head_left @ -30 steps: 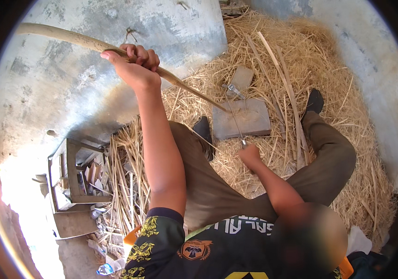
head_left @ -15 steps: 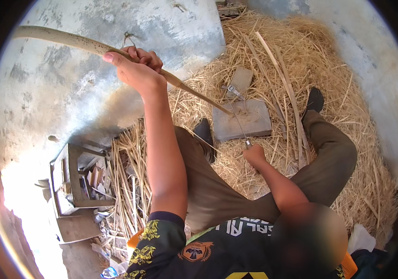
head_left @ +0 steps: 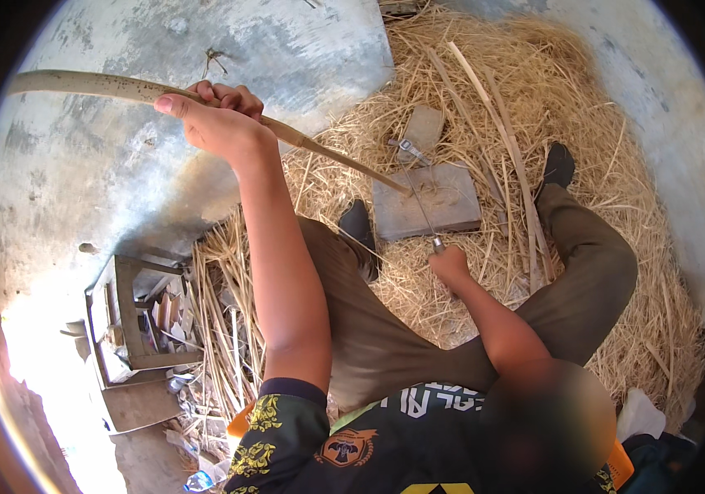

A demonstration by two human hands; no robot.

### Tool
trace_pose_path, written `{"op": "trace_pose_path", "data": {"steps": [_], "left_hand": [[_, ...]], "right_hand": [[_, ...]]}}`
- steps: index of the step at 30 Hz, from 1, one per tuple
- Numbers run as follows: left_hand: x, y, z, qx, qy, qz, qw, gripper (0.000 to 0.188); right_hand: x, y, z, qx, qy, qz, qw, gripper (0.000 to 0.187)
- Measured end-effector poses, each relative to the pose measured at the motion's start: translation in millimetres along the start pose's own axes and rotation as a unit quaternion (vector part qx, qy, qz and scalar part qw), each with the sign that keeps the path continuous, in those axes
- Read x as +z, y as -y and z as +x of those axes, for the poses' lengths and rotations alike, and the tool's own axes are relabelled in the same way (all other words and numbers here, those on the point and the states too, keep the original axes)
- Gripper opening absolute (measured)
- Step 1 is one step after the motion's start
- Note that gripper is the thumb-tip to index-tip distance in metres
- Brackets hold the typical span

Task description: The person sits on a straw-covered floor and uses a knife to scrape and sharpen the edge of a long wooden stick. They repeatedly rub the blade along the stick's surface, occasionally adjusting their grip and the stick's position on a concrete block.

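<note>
My left hand (head_left: 225, 123) is closed around a long bamboo pole (head_left: 89, 83), raised at the upper left. The pole slants down to the right, thinner below my hand. Its lower end rests on a flat grey block (head_left: 427, 221) between my feet. My right hand (head_left: 449, 263) grips the handle of a long thin-bladed knife (head_left: 428, 216), low and just in front of the block. The narrow blade crosses over the block, close beside the pole's tip; whether they touch I cannot tell. A few shavings lie on the block.
Straw-like shavings (head_left: 534, 90) cover the floor, with long split strips (head_left: 505, 136) on them. Behind the block lie a smaller slab (head_left: 424, 125) and a small metal piece (head_left: 410, 150). A wooden frame box (head_left: 134, 329) with scraps stands left, beside a strip pile (head_left: 221, 272). Walls rise on both sides.
My left hand has shifted a little to the left, with the pole in it. My right hand and the knife stay nearly where they were; the view has shifted slightly.
</note>
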State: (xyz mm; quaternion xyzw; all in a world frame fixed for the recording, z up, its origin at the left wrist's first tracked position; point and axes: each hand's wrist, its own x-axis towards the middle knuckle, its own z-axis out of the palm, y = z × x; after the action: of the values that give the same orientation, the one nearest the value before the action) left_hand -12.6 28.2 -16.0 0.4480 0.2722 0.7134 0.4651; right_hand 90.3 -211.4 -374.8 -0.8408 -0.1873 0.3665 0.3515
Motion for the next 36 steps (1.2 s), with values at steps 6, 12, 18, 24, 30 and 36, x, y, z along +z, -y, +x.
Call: {"op": "trace_pose_path", "data": {"steps": [6, 12, 18, 24, 30, 36], "left_hand": [[0.5, -0.9, 4.1, -0.003, -0.018, -0.001, 1.0, 0.07], [-13.8, 0.2, 21.0, -0.094, 0.286, -0.155, 0.941, 0.071], [5.1, -7.1, -6.2, -0.09, 0.2, -0.135, 0.966, 0.069], [16.9, -13.6, -23.5, -0.104, 0.165, -0.133, 0.972, 0.071], [21.4, -16.7, -37.5, -0.058, 0.136, -0.118, 0.982, 0.071], [15.8, -14.5, -47.5, -0.019, 0.096, -0.106, 0.99, 0.071]], "right_hand": [[1.6, 36.2, -6.1, -0.185, -0.068, 0.082, 0.977, 0.029], [-53.6, 131.4, -60.0, -0.164, -0.003, 0.234, 0.958, 0.027], [-63.3, 135.3, -104.7, -0.204, -0.041, 0.297, 0.932, 0.028], [-69.4, 130.7, -102.6, -0.211, 0.057, 0.072, 0.973, 0.031], [-107.2, 169.9, -131.3, -0.206, 0.057, 0.215, 0.953, 0.027], [-92.3, 125.9, -117.0, -0.093, 0.133, 0.049, 0.985, 0.027]]}}
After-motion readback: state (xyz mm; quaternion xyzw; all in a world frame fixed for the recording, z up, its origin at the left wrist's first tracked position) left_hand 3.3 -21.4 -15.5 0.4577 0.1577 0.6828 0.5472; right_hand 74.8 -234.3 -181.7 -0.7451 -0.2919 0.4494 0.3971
